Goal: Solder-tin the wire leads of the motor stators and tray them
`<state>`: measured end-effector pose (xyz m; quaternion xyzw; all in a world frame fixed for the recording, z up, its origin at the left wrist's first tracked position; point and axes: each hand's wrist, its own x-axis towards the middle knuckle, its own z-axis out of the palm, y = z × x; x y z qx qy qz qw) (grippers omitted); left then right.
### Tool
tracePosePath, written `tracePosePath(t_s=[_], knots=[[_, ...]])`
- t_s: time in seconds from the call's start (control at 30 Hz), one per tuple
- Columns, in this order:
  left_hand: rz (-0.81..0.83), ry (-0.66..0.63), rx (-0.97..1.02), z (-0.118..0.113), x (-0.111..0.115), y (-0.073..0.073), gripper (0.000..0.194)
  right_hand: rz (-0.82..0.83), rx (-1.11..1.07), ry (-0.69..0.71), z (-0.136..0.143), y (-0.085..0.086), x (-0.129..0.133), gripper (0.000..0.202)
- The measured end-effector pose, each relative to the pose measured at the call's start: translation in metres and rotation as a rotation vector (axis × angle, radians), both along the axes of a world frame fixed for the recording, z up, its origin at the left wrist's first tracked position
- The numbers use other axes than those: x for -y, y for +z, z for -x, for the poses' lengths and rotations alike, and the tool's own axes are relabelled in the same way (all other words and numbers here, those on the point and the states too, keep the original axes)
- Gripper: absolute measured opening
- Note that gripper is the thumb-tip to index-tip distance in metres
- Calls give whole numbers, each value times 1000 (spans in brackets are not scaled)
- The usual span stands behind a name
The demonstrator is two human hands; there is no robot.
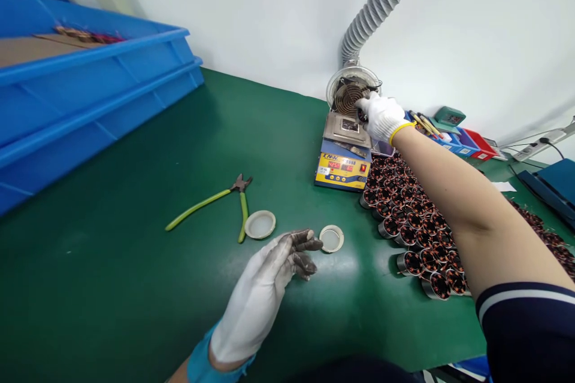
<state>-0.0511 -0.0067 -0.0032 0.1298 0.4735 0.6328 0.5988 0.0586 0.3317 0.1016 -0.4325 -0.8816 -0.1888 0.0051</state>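
My left hand point(265, 290), in a white glove with grey-stained fingertips, hovers over the green table. Its fingers are loosely bent and apart, with nothing visible in them. Close to the fingertips is a small round white dish point(331, 246), and a larger shallow white dish point(260, 225) lies beyond the knuckles. My right hand point(381, 116), in a white knitted glove, reaches far forward above a solder pot point(344, 170) with red digits on its yellow panel. The fingers are closed on a small dark part point(362, 115), mostly hidden by the glove.
Green-handled cutters point(243, 191) lie opened beside the larger dish. Rows of metal cylinders with copper windings point(406, 233) cover the right side, under my right arm. Blue crates point(99, 87) are stacked at left. A grey duct point(381, 3) ends in a fume fan behind the pot.
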Motion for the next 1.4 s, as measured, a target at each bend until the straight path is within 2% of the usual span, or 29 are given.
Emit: tracePosePath(t_s=[0.1,0.2,0.37,0.47,0.6,0.73,0.83,0.9,1.0,1.1,1.17,1.23,1.33,1.4], knots=[[1,-4,-5,1,1,0,61,17,47,-69,11,-3,8,54],[0,-9,-2,1,2,1,59,14,35,-80,12,1,9,58],[-25,-38,-17,1,5,0,54,65,-144,-46,-3,15,-1,52],[-24,-46,-35,1,6,0,54,131,-334,-120,-6,17,-2,65],[7,-25,-75,0,6,4,57,161,-542,-175,2,6,-1,53],[20,-8,-89,1,4,4,60,162,-613,-225,11,-14,-4,43],[15,-10,-102,2,2,1,60,180,-617,-221,14,-20,-6,42],[5,-6,-118,3,1,-1,59,176,-651,-203,13,-17,-4,40],[-5,-7,-156,4,0,-5,60,183,-769,-157,6,-1,4,36],[-24,-23,-208,5,0,-8,60,272,-938,-130,-11,10,28,40],[-42,-42,-250,3,0,-9,60,398,-1089,-121,-26,5,59,46],[-54,-67,-274,-1,0,-9,62,540,-1234,-92,-42,-15,102,50],[-77,-101,-248,-16,1,-7,65,688,-1328,-37,-57,-62,183,50],[-135,-131,-221,-29,1,-4,66,727,-1351,-15,-60,-93,234,47]])
